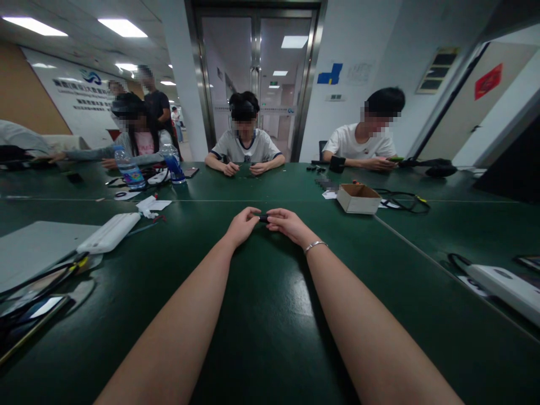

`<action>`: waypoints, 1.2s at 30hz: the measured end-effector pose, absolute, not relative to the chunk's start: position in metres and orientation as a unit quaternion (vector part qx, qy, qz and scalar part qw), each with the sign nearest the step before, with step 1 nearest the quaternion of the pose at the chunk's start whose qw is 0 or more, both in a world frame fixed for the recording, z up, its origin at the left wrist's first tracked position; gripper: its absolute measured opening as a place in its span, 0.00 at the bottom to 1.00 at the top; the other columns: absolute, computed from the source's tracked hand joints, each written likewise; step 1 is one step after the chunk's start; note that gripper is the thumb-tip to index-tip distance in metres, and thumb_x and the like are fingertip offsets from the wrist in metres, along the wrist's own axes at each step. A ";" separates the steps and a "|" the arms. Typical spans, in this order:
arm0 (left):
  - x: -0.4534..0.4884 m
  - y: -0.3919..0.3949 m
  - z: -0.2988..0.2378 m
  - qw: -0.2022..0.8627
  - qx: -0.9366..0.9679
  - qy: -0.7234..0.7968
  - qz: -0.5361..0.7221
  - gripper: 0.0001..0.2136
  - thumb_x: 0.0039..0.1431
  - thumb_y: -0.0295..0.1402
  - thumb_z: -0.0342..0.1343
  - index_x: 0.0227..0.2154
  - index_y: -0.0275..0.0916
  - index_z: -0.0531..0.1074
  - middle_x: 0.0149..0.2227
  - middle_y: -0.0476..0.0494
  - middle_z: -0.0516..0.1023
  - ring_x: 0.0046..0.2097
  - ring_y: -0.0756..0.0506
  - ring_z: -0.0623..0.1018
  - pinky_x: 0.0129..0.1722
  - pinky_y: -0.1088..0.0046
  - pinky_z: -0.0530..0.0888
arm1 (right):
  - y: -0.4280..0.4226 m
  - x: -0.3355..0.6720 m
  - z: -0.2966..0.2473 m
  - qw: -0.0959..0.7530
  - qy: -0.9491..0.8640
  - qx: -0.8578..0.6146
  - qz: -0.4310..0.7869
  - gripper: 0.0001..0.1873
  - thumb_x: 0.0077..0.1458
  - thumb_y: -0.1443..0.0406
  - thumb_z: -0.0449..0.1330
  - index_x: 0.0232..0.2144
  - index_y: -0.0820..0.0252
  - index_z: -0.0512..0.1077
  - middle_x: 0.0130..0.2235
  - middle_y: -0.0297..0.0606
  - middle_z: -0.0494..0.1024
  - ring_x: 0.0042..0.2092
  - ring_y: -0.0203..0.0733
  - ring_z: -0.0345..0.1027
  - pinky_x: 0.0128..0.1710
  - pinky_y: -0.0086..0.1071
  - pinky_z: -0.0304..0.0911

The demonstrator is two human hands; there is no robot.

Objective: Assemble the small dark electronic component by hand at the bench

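Both my arms reach forward over the dark green table (270, 315). Between my fingertips is a small black cylindrical object (264, 218), too small to name more exactly. My left hand (245, 226) pinches its left end with thumb and fingers. On its other end, my right hand (291, 224) closes its fingers in the same way. A silver bracelet (315, 246) circles my right wrist. The object is held low over the table; whether it touches the surface I cannot tell.
A small open cardboard box (358, 199) stands ahead to the right, near a black cable (407, 202). To the left lie a white power bank (109, 232), a grey laptop (37, 247) and a phone (34, 320). Two water bottles (129, 169) stand farther off. Several people sit opposite.
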State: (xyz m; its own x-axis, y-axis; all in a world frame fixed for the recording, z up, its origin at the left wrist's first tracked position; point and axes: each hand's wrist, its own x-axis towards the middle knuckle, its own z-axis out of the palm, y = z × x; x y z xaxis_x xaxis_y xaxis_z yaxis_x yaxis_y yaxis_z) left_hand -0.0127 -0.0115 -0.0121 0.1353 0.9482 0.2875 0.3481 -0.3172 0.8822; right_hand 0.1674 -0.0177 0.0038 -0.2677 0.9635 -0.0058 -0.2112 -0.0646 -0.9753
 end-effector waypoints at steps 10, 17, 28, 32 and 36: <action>-0.012 -0.015 -0.010 0.342 0.680 0.461 0.457 0.12 0.54 0.32 0.55 0.42 0.38 0.72 0.36 0.45 0.74 0.35 0.50 0.72 0.37 0.74 0.69 | -0.019 0.166 0.005 0.474 -0.488 -0.383 0.625 0.09 0.52 0.79 0.61 0.35 0.65 0.72 0.29 0.37 0.76 0.27 0.33 0.73 0.28 0.22 0.71; -0.012 -0.014 -0.011 0.347 0.684 0.462 0.445 0.13 0.57 0.34 0.51 0.43 0.37 0.71 0.31 0.46 0.72 0.32 0.49 0.71 0.33 0.74 0.68 | -0.019 0.166 0.006 0.471 -0.492 -0.380 0.626 0.10 0.51 0.79 0.62 0.35 0.65 0.72 0.29 0.37 0.76 0.27 0.33 0.73 0.28 0.22 0.71; -0.012 -0.013 -0.011 0.360 0.682 0.449 0.452 0.13 0.54 0.32 0.51 0.43 0.38 0.72 0.26 0.50 0.69 0.28 0.51 0.69 0.30 0.75 0.67 | -0.020 0.167 0.006 0.460 -0.508 -0.371 0.626 0.14 0.49 0.78 0.63 0.37 0.63 0.70 0.32 0.35 0.76 0.29 0.32 0.74 0.31 0.21 0.72; -0.010 -0.017 -0.007 0.382 0.672 0.430 0.467 0.13 0.53 0.31 0.52 0.42 0.37 0.71 0.27 0.49 0.69 0.29 0.51 0.69 0.29 0.76 0.67 | -0.020 0.165 0.007 0.442 -0.517 -0.386 0.624 0.07 0.58 0.69 0.61 0.39 0.63 0.67 0.29 0.37 0.76 0.26 0.34 0.73 0.26 0.23 0.72; -0.010 -0.018 -0.005 0.400 0.667 0.422 0.466 0.13 0.52 0.30 0.53 0.42 0.36 0.71 0.27 0.50 0.69 0.27 0.52 0.69 0.29 0.75 0.67 | -0.021 0.164 0.009 0.424 -0.543 -0.389 0.611 0.07 0.57 0.73 0.59 0.39 0.63 0.67 0.28 0.35 0.74 0.24 0.32 0.71 0.22 0.22 0.69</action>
